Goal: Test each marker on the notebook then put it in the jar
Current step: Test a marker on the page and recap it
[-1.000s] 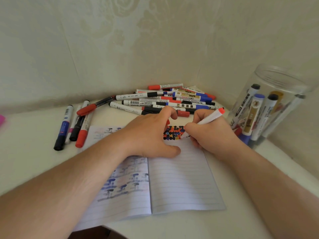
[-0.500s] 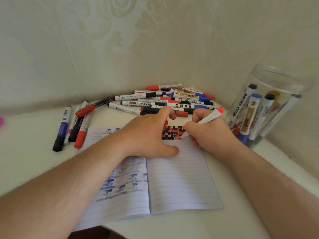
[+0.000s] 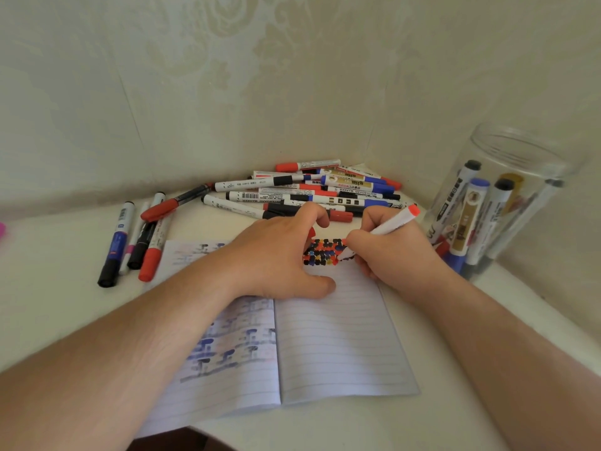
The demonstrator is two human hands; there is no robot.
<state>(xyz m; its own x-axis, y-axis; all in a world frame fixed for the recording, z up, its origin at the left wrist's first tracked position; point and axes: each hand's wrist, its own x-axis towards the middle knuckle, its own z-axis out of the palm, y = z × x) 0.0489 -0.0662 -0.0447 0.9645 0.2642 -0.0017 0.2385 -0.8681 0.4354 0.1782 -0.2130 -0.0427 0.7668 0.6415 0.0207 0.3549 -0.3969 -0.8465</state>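
An open lined notebook (image 3: 341, 340) lies on the white table. My right hand (image 3: 390, 255) grips a white marker with a red end (image 3: 394, 221), its tip down on a patch of red, blue and black marks (image 3: 322, 252) at the top of the right page. My left hand (image 3: 276, 258) rests on the notebook beside the patch, thumb flat on the page. Its fingers curl over a small red piece, apparently the cap (image 3: 311, 233). A clear jar (image 3: 520, 151) stands at the right with several markers upright inside.
A heap of markers (image 3: 309, 193) lies in the corner behind my hands. Several more markers (image 3: 120, 236) lie to the left of the notebook. Walls close in behind and at the right. A pink object (image 3: 1, 231) shows at the left edge.
The marker tip has shifted slightly over the patch of marks. My left hand stays in place on the page.
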